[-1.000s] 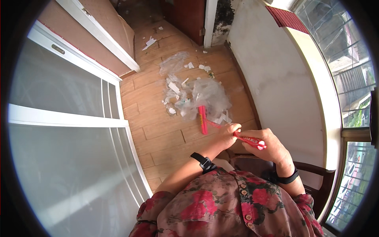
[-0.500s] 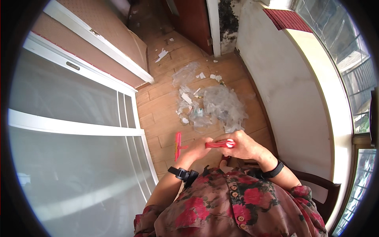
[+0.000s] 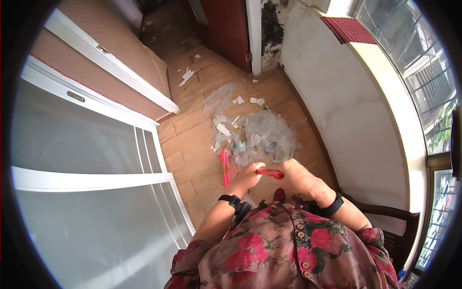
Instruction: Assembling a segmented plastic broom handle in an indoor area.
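Where wood-plank floor (image 3: 192, 139) meets white wall (image 3: 337, 106), plastic scraps (image 3: 262, 135) lie.

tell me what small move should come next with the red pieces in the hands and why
Probably bring the left hand, with its red strip hanging down, toward the red piece pinched in the right hand: the two parts sit close but apart.

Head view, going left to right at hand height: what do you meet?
Sliding glass door → pink stick → left hand → red piece → right hand → white wall → window.
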{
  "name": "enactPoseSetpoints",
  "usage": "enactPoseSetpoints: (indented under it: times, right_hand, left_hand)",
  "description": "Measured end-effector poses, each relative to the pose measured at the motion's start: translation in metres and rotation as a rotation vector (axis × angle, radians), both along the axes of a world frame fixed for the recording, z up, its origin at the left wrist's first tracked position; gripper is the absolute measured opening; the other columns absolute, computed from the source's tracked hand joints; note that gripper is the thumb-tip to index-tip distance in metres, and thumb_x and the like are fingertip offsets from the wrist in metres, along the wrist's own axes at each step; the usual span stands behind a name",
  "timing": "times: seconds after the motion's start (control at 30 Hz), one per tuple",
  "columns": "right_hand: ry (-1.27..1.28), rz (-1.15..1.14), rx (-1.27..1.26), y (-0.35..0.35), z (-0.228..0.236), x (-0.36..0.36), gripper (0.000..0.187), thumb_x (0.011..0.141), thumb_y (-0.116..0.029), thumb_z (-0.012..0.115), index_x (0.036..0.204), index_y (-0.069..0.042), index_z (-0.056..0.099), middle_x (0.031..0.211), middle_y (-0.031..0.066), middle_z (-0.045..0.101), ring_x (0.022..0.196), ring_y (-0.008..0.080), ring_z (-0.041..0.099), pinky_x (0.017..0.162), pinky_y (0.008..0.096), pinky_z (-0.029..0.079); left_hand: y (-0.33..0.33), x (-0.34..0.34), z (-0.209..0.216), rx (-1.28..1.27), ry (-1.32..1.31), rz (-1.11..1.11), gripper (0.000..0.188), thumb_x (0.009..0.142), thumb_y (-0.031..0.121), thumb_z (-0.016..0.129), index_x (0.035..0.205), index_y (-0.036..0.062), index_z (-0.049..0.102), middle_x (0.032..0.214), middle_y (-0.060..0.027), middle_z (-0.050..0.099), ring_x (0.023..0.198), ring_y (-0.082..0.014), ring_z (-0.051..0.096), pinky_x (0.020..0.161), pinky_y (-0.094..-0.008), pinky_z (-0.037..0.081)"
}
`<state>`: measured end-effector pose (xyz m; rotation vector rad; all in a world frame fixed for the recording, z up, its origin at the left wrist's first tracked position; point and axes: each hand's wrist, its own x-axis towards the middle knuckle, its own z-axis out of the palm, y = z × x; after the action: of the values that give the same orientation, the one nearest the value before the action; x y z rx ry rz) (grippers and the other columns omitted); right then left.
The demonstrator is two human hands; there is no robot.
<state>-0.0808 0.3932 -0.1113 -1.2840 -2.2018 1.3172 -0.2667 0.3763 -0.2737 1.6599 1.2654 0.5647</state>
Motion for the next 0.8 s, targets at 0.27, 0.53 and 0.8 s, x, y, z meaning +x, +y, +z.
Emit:
enactPoseSetpoints:
  times: [0.27,0.53,0.8]
  right_hand:
    - [-0.077,-0.108,-0.132,0.047,0.081,-0.023,0.027,0.077,-0.010,0.066,0.104,-0.010,0.069,0.077,0.0176,0.064,0.067,0.0307,0.063,0.064,0.0347,0.050]
    - [0.075,-0.040,-0.186,0.058,-0.018,-0.110,0.023,0.083,-0.018,0.066,0.105,-0.009,0.068,0.081,0.0173,0.067,0.069,0.0281,0.065,0.066,0.0347,0.051]
    - [-0.123,-0.198,-0.038,0.065,0.028,-0.092,0.031,0.079,-0.007,0.063,0.110,-0.008,0.065,0.079,0.0178,0.065,0.071,0.0298,0.065,0.066,0.0353,0.051]
  left_hand:
    - [0.057,-0.017,0.047,0.145,0.039,-0.099,0.011,0.083,0.012,0.052,0.080,0.0014,0.055,0.079,-0.0253,0.061,0.081,-0.0444,0.059,0.067,-0.0493,0.046]
    - [0.059,-0.123,-0.026,0.022,0.164,-0.074,0.011,0.083,0.014,0.056,0.085,0.0039,0.059,0.081,-0.0210,0.062,0.081,-0.0399,0.060,0.067,-0.0437,0.046]
    - [0.098,-0.078,-0.009,0.153,-0.039,-0.094,0.014,0.084,0.015,0.056,0.092,0.0043,0.060,0.085,-0.0211,0.063,0.084,-0.0393,0.061,0.068,-0.0446,0.047]
